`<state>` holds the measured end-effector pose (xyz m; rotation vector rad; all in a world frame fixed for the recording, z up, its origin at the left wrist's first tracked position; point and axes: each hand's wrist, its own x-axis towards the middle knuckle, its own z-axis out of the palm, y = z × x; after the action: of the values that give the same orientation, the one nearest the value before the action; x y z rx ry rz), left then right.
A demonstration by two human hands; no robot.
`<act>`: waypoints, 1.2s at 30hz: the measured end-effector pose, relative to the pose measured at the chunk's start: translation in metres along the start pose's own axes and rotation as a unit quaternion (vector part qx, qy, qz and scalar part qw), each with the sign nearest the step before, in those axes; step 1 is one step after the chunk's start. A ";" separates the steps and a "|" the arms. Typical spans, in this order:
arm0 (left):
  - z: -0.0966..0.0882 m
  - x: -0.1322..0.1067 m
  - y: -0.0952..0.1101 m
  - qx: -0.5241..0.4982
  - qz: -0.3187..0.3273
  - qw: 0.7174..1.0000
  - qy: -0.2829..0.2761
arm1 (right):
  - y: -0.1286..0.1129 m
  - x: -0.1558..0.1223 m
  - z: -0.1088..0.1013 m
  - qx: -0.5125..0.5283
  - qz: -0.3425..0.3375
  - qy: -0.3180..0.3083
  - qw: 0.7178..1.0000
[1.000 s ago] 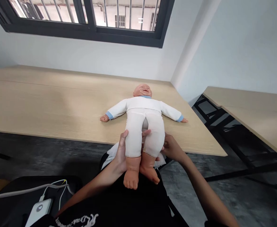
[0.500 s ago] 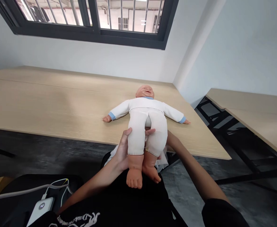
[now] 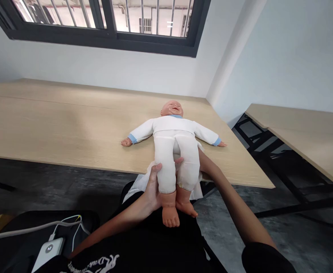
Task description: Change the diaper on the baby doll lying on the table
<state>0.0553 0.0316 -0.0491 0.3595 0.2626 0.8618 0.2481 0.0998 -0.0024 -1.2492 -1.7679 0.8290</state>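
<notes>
A baby doll (image 3: 174, 124) in a white outfit with blue cuffs and collar lies on its back, arms spread on the table. Its bare feet (image 3: 170, 216) hang past the front edge, above my lap. My left hand (image 3: 154, 187) is wrapped round the leg on the left, thumb on its outer side and a fingertip showing between the legs. My right hand (image 3: 204, 159) reaches in from the right beneath the doll's legs; its fingers are hidden. Thin white material (image 3: 148, 177), partly covered, shows under the legs and beside the right wrist.
The wooden table (image 3: 69, 125) runs along the wall below a barred window (image 3: 155, 41). To the right stands a second table (image 3: 305, 129) on black metal legs. A white power bank (image 3: 48, 250) with cables lies on a black surface at lower left.
My right hand has moved further in under the doll, and more white material shows around the legs. The doll's feet have shifted slightly right, with my left hand still on the leg.
</notes>
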 end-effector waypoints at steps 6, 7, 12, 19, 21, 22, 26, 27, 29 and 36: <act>0.001 -0.006 0.011 0.010 0.022 1.000 0.020 | 0.002 -0.040 -0.003 0.005 0.068 0.048 0.996; 0.002 -0.006 0.012 0.004 0.022 1.000 0.017 | 0.002 -0.046 -0.001 0.025 0.096 0.083 0.992; 0.001 -0.007 0.010 0.000 0.009 1.000 0.030 | -0.008 -0.060 0.014 0.114 0.150 0.116 0.975; 0.004 -0.025 0.048 0.162 -0.036 0.986 0.006 | -0.014 -0.057 0.005 0.235 0.209 0.088 0.945; 0.006 -0.032 0.064 0.235 -0.025 0.971 0.026 | -0.012 -0.056 -0.005 0.227 0.218 0.112 0.942; 0.006 -0.036 0.071 0.272 -0.016 0.961 0.044 | -0.011 -0.056 -0.010 0.220 0.218 0.124 0.943; 0.011 -0.047 0.091 0.440 -0.013 0.891 0.112 | -0.003 -0.056 -0.024 0.179 0.203 0.143 0.952; 0.012 -0.048 0.093 0.477 -0.013 0.869 0.129 | 0.000 -0.056 -0.026 0.169 0.197 0.141 0.955; 0.015 -0.050 0.094 0.530 -0.009 0.834 0.153 | 0.005 -0.057 -0.029 0.155 0.181 0.132 0.962; 0.009 -0.043 0.079 0.489 -0.041 0.857 0.158 | 0.007 -0.069 -0.034 -0.048 0.141 0.084 0.985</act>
<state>-0.0225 0.0435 -0.0047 1.1494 1.0316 0.6395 0.2941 0.0382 -0.0087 -1.6114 -1.5322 0.7766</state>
